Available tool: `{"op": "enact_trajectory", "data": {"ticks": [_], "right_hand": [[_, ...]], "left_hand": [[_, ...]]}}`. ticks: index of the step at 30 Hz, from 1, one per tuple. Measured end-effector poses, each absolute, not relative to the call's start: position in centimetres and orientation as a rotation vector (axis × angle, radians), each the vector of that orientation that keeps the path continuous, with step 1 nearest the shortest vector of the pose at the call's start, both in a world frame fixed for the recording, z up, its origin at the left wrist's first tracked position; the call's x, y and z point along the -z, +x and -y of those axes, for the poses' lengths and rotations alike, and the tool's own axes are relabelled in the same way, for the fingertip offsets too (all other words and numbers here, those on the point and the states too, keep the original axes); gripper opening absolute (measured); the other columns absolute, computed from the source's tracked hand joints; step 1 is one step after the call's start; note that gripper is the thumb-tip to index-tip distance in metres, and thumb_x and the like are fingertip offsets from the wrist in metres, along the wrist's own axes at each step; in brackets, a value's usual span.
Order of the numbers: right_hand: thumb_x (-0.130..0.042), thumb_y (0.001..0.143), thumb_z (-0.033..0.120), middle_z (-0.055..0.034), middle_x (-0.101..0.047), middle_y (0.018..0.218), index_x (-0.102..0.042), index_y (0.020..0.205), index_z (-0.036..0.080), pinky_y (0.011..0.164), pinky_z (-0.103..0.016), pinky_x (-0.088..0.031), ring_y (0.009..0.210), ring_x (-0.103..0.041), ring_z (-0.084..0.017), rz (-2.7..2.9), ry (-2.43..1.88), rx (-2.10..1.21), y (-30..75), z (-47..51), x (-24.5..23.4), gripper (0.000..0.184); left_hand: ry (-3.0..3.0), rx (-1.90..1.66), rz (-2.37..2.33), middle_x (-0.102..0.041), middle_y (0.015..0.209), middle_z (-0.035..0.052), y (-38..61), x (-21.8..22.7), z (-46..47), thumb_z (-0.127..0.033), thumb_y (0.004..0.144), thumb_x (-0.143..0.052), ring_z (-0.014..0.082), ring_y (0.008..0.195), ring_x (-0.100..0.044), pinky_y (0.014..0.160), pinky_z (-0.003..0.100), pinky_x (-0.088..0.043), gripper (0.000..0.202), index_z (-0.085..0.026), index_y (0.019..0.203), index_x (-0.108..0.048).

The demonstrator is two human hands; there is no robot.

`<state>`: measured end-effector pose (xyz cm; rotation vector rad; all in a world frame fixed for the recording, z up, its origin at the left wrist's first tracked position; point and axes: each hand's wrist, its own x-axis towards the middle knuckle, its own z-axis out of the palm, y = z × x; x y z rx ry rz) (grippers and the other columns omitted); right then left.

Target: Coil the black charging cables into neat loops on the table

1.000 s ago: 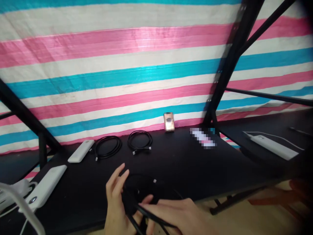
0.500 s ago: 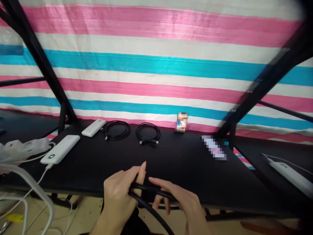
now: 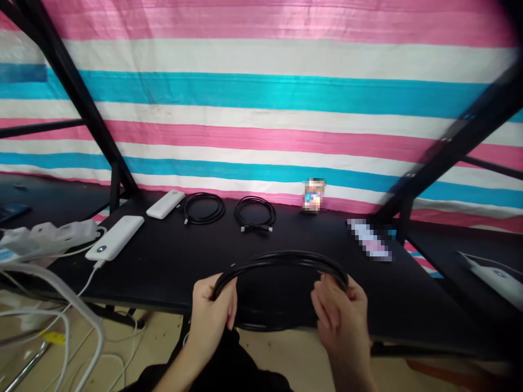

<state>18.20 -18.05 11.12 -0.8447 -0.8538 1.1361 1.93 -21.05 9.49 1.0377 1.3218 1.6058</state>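
A thick black cable (image 3: 281,258) is gathered into a wide coil of several loops, held up over the front edge of the table. My left hand (image 3: 214,305) is closed around the coil's left side. On the right side, my right hand (image 3: 343,307) grips the same loops with curled fingers. The lower part of the coil hangs between both hands. Beyond it, two thinner black cables lie coiled on the table: one coiled cable (image 3: 255,198) with light plug ends, and another coiled cable (image 3: 204,194) to its left. The cable's ends are hidden.
The black table (image 3: 204,247) carries a white power bank (image 3: 116,237) with a cord plugged in and a second white power bank (image 3: 165,204). A white power strip (image 3: 53,237) stands left. A blurred phone-like object (image 3: 369,239) lies right. Black slanted frame bars (image 3: 445,147) flank the table.
My hands have moved apart, and the right hand has closed on the cable. The cable now forms a wide loop between them. The view has shifted slightly.
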Motion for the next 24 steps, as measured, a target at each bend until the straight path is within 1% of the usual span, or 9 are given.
{"op": "enact_trajectory", "data": {"ticks": [3, 7, 10, 12, 15, 17, 19, 21, 24], "right_hand": [[-0.075, 0.065, 0.034, 0.0128, -0.024, 0.031, -0.069, 0.068, 0.017, 0.026, -0.012, -0.019, 0.025, -0.017, 0.0, 0.837, -0.855, -1.14, 17.5, 18.0, -10.1, 0.018], [-0.072, 0.071, 0.035, 0.0111, -0.028, 0.033, -0.068, 0.068, 0.015, 0.031, -0.014, -0.025, 0.029, -0.027, -0.003, 0.79, -0.957, -1.128, 16.2, 18.8, -7.8, 0.021], [-0.071, 0.069, 0.04, 0.0111, -0.026, 0.032, -0.057, 0.053, 0.017, 0.032, -0.016, -0.028, 0.029, -0.025, -0.004, 0.604, -0.947, -1.264, 14.9, 19.5, -7.2, 0.032], [-0.07, 0.068, 0.043, 0.0107, -0.024, 0.031, -0.042, 0.043, 0.02, 0.032, -0.017, -0.029, 0.03, -0.021, -0.004, 0.478, -0.89, -1.413, 13.9, 20.1, -7.3, 0.044], [-0.065, 0.07, 0.046, 0.01, -0.019, 0.031, -0.018, 0.039, 0.022, 0.03, -0.017, -0.025, 0.031, -0.014, -0.003, 0.377, -0.767, -1.537, 13.0, 21.0, -7.4, 0.061], [-0.064, 0.072, 0.047, 0.0098, -0.016, 0.03, -0.011, 0.04, 0.021, 0.03, -0.016, -0.021, 0.03, -0.011, -0.003, 0.386, -0.702, -1.55, 13.1, 21.5, -7.0, 0.067], [-0.065, 0.072, 0.047, 0.0097, -0.015, 0.03, -0.011, 0.04, 0.02, 0.031, -0.016, -0.023, 0.03, -0.012, -0.003, 0.442, -0.681, -1.508, 13.7, 21.8, -6.2, 0.068], [-0.067, 0.071, 0.047, 0.0093, -0.018, 0.03, -0.019, 0.038, 0.02, 0.033, -0.018, -0.028, 0.03, -0.018, -0.005, 0.543, -0.699, -1.416, 14.7, 21.8, -5.3, 0.064], [-0.061, 0.072, 0.059, 0.0073, -0.024, 0.029, -0.039, 0.04, 0.024, 0.035, -0.023, -0.036, 0.031, -0.029, -0.01, 0.85, -0.809, -1.255, 15.6, 21.7, -3.9, 0.052]], "left_hand": [[0.645, -1.773, -1.217, -0.022, 0.033, -0.0095, 3.0, -9.3, 20.8, -0.048, 0.07, -0.066, 0.0025, 0.031, -0.021, 0.036, 0.019, -0.02, 0.057, -0.019, 0.041, -0.026], [0.277, -1.899, -1.146, -0.023, 0.037, -0.011, 3.5, -9.8, 20.5, -0.043, 0.054, -0.08, 0.0007, 0.035, -0.019, 0.036, 0.015, -0.019, 0.061, -0.018, 0.044, -0.024], [0.166, -1.88, -1.062, -0.026, 0.035, -0.0109, 3.7, -9.9, 20.6, -0.041, 0.058, -0.078, 0.0008, 0.033, -0.017, 0.035, 0.016, -0.019, 0.057, -0.018, 0.045, -0.028], [0.093, -1.837, -0.995, -0.025, 0.032, -0.0107, 4.3, -9.7, 20.8, -0.041, 0.065, -0.073, 0.0014, 0.031, -0.014, 0.034, 0.018, -0.019, 0.057, -0.019, 0.044, -0.025], [0.035, -1.753, -0.951, -0.023, 0.031, -0.0101, 5.2, -9.2, 21.0, -0.043, 0.074, -0.064, 0.0025, 0.029, -0.011, 0.033, 0.02, -0.018, 0.057, -0.02, 0.044, -0.022], [0.12, -1.71, -0.983, -0.024, 0.032, -0.0093, 5.5, -8.5, 20.9, -0.046, 0.077, -0.061, 0.004, 0.029, -0.019, 0.035, 0.02, -0.023, 0.055, -0.02, 0.044, -0.025], [0.293, -1.676, -1.068, -0.032, 0.035, -0.0065, 5.4, -7.7, 20.7, -0.048, 0.077, -0.061, 0.0073, 0.039, -0.04, 0.045, 0.02, -0.035, 0.052, -0.02, 0.043, -0.033], [0.457, -1.654, -1.184, -0.05, 0.047, -0.0018, 5.1, -6.9, 20.6, -0.047, 0.073, -0.065, 0.0121, 0.06, -0.055, 0.062, 0.021, -0.043, 0.044, -0.018, 0.046, -0.047], [0.464, -1.665, -1.313, -0.065, 0.085, 0.0018, 4.7, -5.9, 20.6, -0.037, 0.067, -0.073, 0.016, 0.09, -0.059, 0.081, 0.023, -0.043, 0.023, -0.019, 0.077, -0.064]]}}
